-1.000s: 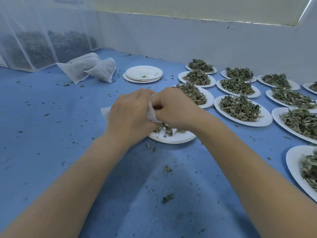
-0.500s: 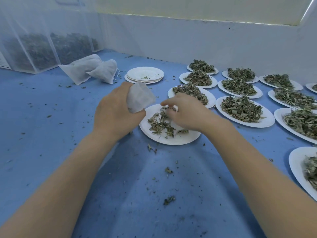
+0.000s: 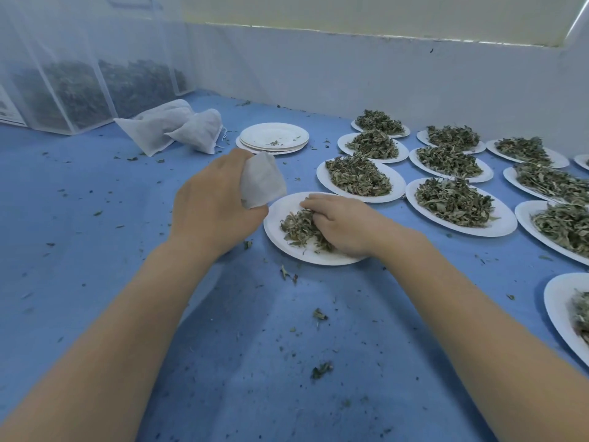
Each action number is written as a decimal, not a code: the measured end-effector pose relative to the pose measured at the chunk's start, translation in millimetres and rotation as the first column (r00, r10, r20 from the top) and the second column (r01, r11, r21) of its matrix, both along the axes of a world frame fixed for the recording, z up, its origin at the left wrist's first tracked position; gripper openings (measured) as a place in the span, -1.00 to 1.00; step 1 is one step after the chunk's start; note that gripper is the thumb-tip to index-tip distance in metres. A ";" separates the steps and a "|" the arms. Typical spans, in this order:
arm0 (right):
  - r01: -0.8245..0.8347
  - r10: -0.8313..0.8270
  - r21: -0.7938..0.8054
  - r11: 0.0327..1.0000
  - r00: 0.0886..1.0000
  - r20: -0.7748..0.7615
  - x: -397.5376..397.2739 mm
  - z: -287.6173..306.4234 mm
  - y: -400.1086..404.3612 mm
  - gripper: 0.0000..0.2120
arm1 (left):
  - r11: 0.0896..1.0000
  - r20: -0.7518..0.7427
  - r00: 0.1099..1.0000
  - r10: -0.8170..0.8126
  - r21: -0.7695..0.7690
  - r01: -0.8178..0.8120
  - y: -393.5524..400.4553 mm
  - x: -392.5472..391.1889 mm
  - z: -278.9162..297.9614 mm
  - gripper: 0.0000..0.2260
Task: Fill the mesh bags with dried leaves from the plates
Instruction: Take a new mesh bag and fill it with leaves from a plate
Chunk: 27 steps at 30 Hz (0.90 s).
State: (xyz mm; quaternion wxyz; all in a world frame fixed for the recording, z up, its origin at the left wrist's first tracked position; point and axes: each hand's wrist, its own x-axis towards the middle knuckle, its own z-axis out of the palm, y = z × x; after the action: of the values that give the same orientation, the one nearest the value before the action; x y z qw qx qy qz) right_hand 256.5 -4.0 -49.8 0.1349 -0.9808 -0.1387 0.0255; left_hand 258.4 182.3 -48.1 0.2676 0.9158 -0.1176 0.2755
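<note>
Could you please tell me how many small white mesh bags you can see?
3: one bag in the left hand, two lying together beside the stacked plates; more may hide beneath.

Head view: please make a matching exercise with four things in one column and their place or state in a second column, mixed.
Things:
1. small mesh bag
2. stack of empty plates
3. right hand
4. filled bags

Places or states:
A. lying on the blue table, far left
B. held in the left hand
C. on the leaves of the nearest plate
D. behind the held bag, almost bare

Pairs: 1-B, 2-D, 3-C, 4-A
</note>
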 end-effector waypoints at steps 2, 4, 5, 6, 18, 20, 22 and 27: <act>0.055 -0.053 0.101 0.993 0.998 -0.019 -2.9 7.9 -1.2 -0.63 | 1.000 -0.010 1.000 -0.004 0.013 0.004 -0.1 0.3 -1.0 -0.58; 0.052 -0.048 0.154 0.987 0.998 -0.034 -4.5 16.5 -3.7 -0.66 | 1.000 -0.019 1.000 -0.009 0.023 0.010 -0.3 0.8 -1.3 -0.59; 0.045 -0.038 0.156 0.987 0.998 -0.050 -5.3 20.0 -4.9 -0.67 | 1.000 -0.023 1.000 -0.011 0.028 0.012 -0.7 0.9 -1.5 -0.60; 0.044 -0.036 0.132 0.990 0.997 -0.068 -5.8 22.4 -5.4 -0.65 | 0.999 -0.029 0.999 -0.013 0.032 0.014 -0.8 0.9 -1.5 -0.60; 0.032 -0.035 0.021 0.999 0.987 0.155 -1.5 9.6 3.0 -0.80 | 0.990 -0.119 0.991 -0.057 0.121 0.071 -0.1 -1.3 -3.0 -0.55; 0.034 -0.047 0.090 0.995 0.988 0.148 -2.5 13.9 0.3 -0.82 | 0.985 -0.142 0.988 -0.059 0.150 0.081 0.4 -1.1 -3.0 -0.56; 0.039 -0.066 0.189 0.981 0.988 0.142 -3.9 21.6 -3.8 -0.85 | 0.978 -0.146 0.988 -0.058 0.191 0.086 0.6 -0.8 -3.1 -0.57; -0.002 -0.061 0.275 0.961 0.974 0.218 -8.0 41.0 -8.4 -0.89 | 0.956 -0.105 0.992 -0.068 0.277 0.095 0.0 -1.3 -2.5 -0.58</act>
State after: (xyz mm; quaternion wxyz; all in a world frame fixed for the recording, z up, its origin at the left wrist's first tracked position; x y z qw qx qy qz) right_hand 248.5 -12.4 -8.8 0.2530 -0.9512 -0.1406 -0.1068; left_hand 257.0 182.3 -50.6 0.1509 0.9509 -0.1804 0.2013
